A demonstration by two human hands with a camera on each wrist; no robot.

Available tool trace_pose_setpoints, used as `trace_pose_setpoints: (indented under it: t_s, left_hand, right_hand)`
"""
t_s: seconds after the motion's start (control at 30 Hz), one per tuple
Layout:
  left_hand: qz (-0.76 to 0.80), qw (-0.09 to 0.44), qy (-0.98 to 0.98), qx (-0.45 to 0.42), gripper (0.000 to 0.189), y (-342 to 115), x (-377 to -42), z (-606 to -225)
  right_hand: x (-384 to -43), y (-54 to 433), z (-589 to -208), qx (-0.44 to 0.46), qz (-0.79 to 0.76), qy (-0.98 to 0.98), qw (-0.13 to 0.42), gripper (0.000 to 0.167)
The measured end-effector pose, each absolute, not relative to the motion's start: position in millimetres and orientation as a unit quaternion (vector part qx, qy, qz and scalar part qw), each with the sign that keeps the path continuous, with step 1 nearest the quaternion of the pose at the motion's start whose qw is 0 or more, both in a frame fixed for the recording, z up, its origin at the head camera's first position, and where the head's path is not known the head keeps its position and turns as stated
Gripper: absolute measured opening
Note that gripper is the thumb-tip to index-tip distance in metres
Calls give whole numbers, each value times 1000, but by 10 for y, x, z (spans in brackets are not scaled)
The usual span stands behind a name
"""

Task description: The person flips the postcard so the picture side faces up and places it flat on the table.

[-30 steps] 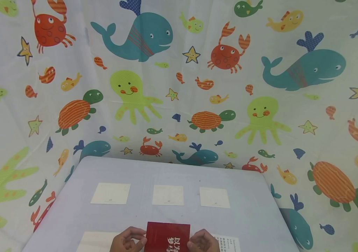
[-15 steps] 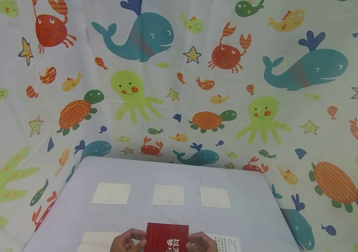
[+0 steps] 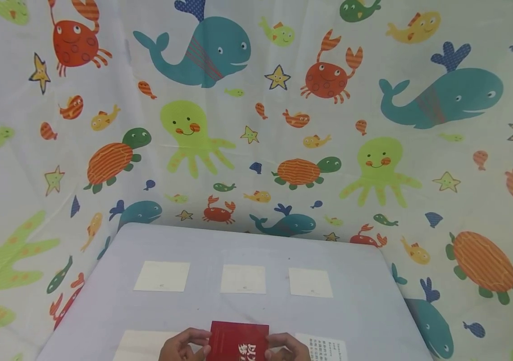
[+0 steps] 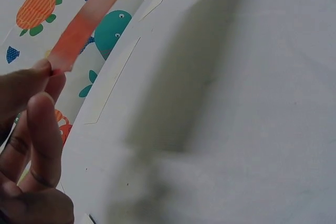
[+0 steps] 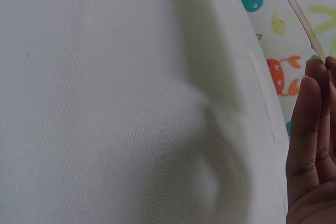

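Note:
A red card (image 3: pixel 239 337) with white Chinese characters is held up at the bottom of the head view, its lower part cut off by the frame. My left hand (image 3: pixel 185 345) pinches its left edge between thumb and fingers. On the opposite edge, my right hand (image 3: pixel 287 347) does the same. In the left wrist view the card (image 4: pixel 86 30) appears as a thin strip raised above the table, casting a shadow. The right wrist view catches it nearly edge-on, as a thin card (image 5: pixel 299 14) at the fingertips.
Three cream cards lie in a row on the white table (image 3: pixel 355 311): left (image 3: pixel 162 276), middle (image 3: pixel 243 279) and right (image 3: pixel 310 283). Nearer, a cream card (image 3: pixel 141 346) and a card with printed text (image 3: pixel 328 346) flank the hands. A sea-animal curtain (image 3: pixel 256 100) surrounds the table.
The red card and both hands have sunk very slightly in the head view, the card's top edge sitting a little lower. The head view has shifted a little. Both hands keep their pinch.

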State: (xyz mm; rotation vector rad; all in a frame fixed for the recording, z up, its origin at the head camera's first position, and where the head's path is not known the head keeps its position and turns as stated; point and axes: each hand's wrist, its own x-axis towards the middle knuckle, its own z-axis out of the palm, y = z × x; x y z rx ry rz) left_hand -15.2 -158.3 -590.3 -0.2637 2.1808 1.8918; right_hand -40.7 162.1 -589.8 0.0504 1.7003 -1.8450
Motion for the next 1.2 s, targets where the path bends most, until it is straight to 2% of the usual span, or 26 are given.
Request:
trace_pose_setpoints:
  t_s: [0.63, 1.2]
  left_hand:
    - [550, 104, 827, -53, 46, -1615, -138, -6023]
    - [512, 61, 855, -65, 29, -1533, -194, -6127]
  right_hand:
    - [-449, 1644, -6046, 9, -691, 624, 365, 72]
    - [-434, 1599, -6109, 28, -636, 698, 327, 70]
